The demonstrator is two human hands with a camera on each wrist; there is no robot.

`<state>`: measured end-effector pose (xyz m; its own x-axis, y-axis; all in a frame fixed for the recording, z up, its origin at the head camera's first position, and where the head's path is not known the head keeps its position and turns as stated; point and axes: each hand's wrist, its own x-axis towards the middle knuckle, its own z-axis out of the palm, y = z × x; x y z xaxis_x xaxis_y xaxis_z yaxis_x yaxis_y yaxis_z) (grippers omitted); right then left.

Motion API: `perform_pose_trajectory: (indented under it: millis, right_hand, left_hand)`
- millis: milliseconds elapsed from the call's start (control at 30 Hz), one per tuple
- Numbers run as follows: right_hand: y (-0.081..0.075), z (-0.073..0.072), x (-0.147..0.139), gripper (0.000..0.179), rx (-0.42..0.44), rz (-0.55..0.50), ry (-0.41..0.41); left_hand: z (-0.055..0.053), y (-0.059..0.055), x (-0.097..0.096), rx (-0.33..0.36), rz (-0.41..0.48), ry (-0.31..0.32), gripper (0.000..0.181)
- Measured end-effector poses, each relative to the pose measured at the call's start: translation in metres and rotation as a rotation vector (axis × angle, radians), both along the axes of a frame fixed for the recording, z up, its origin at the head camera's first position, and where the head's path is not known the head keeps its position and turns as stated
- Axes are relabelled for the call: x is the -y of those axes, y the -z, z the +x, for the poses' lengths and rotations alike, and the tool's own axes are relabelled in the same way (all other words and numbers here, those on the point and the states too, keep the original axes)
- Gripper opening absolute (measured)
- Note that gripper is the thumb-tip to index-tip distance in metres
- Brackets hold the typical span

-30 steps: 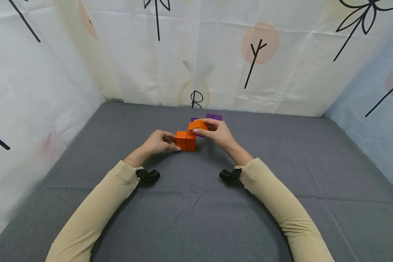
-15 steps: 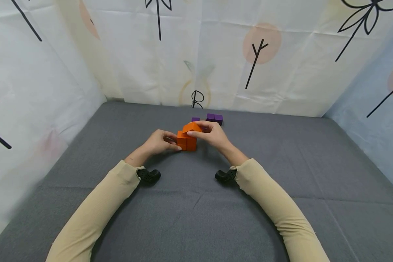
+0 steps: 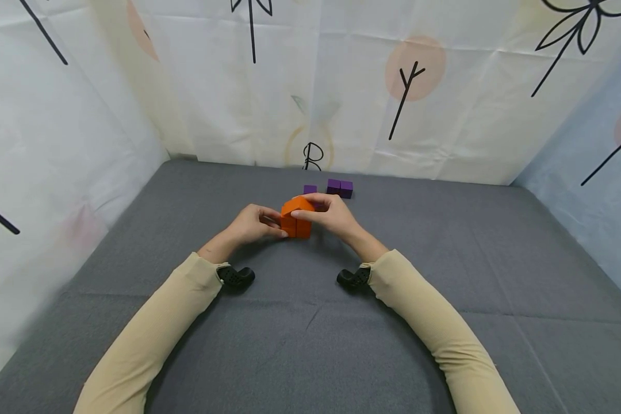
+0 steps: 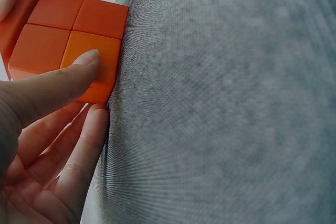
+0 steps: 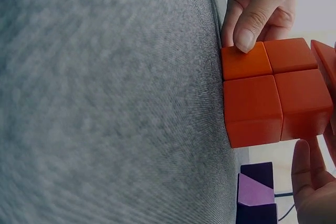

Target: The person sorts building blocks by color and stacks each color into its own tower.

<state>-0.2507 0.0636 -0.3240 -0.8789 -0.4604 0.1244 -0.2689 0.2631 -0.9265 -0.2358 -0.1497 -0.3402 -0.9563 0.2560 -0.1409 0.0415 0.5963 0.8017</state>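
Orange cubes [image 3: 296, 227] stand on the grey cloth, stacked two wide and two high. My left hand [image 3: 250, 223] holds the lower left cube [image 4: 93, 61], its thumb on the front face and its fingers at the side. My right hand [image 3: 333, 217] pinches an orange wedge-shaped block [image 3: 296, 205] over the top of the stack. In the right wrist view this block [image 5: 325, 59] stands slightly tilted against the upper cubes, at the frame's edge. Whether it fully rests on them I cannot tell. The right fingers partly cover it.
Behind the stack lie purple blocks: one [image 3: 310, 188] partly hidden by the right hand, and a pair [image 3: 340, 188] farther right. A grey cloth [image 3: 310, 345] covers the table. Printed fabric walls [image 3: 352, 86] close off the back and sides.
My right hand has moved left and slightly down with the wedge-shaped block, bringing it from the stack's right side to over its top. The left hand stays on the lower cube.
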Motion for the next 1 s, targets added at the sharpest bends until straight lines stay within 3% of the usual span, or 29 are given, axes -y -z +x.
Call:
perform_pose_trajectory:
  millis: [1000]
  right_hand:
    - [0.0039, -0.0038, 0.0017, 0.036, 0.008, 0.045, -0.008]
  left_hand:
    - [0.0016, -0.0028, -0.0022, 0.006, 0.008, -0.001, 0.042]
